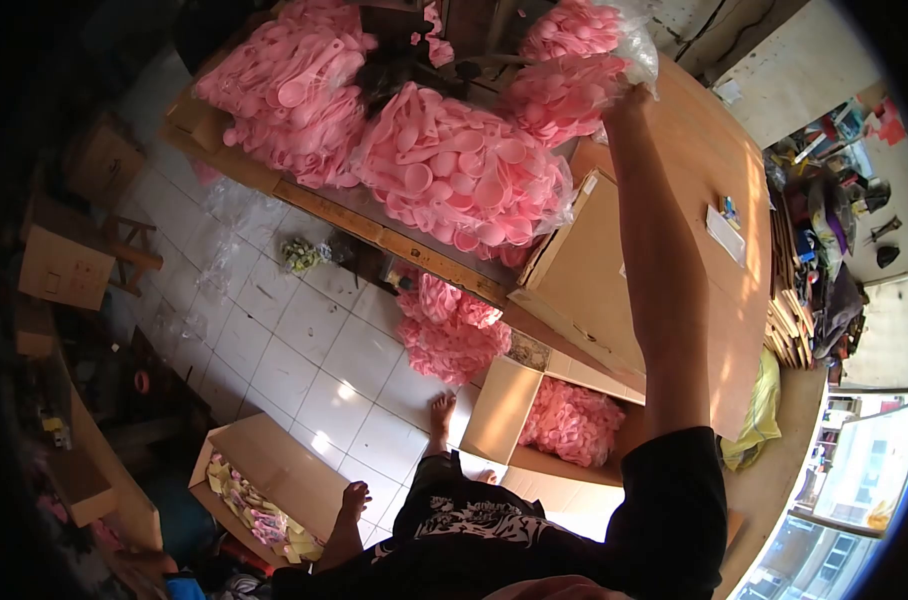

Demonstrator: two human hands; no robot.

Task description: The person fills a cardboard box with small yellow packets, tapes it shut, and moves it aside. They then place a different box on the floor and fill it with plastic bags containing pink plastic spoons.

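Observation:
My right arm stretches far forward over the table. At its end, my right hand (629,103) is closed on the plastic of a clear bag of pink spoons (569,95); the fingertips are partly hidden. More clear bags packed with pink spoons lie close by: a large one in front (459,170) and a heap to the left (294,90). My left hand (356,497) hangs low beside my body, near an open carton (274,470) with yellow and pink pieces in it. Its fingers look loosely apart, with nothing visible in them.
A flat cardboard piece (584,270) lies on the brown table (729,310). Below the table edge sit a bag of pink pieces (449,335) and an open box (499,400) holding more. Cartons (64,265) stand left on the tiled floor (319,350). Stacked cardboard and clutter line the right.

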